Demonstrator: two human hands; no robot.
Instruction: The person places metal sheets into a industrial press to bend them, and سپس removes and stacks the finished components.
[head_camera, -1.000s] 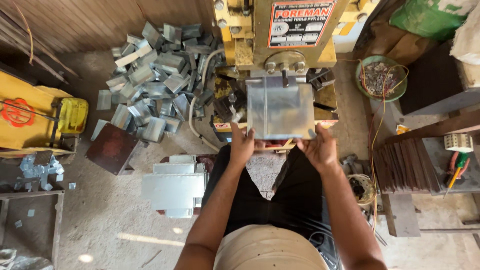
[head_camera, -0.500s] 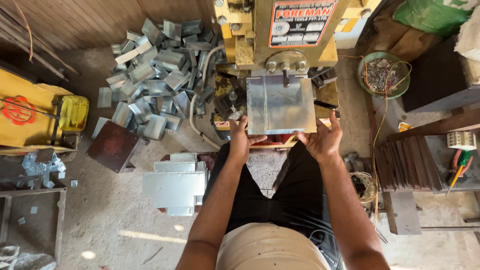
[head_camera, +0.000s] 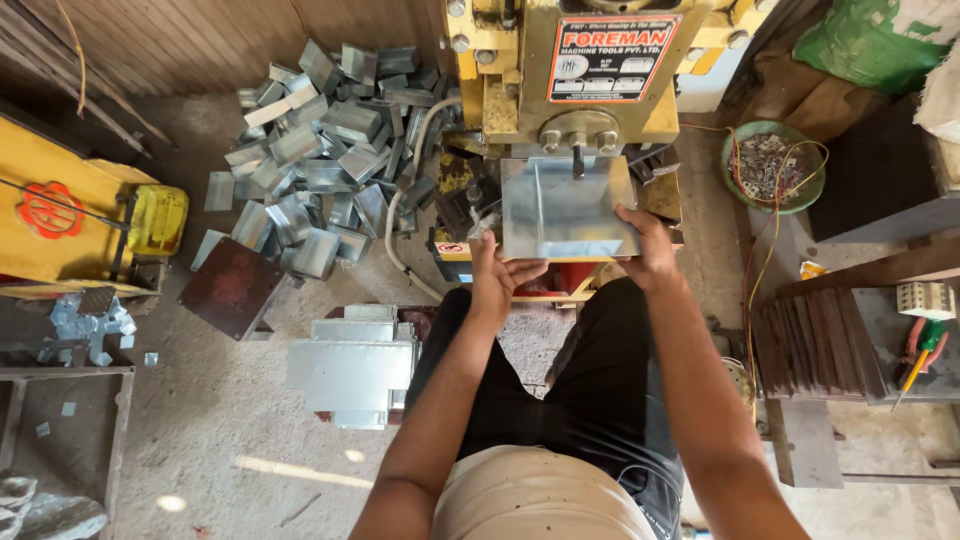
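Under the yellow press (head_camera: 580, 70), both hands grip a flat metal sheet (head_camera: 565, 210): left hand (head_camera: 500, 275) at seven o'clock, right hand (head_camera: 650, 245) at four.

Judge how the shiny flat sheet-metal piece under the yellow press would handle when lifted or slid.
The shiny flat sheet-metal piece probably stays stiff: it lies flat though both hands, left and right, grip only its near edge. It looks thin, so likely light. Its glossy face and bare edges suggest it could slip or cut.
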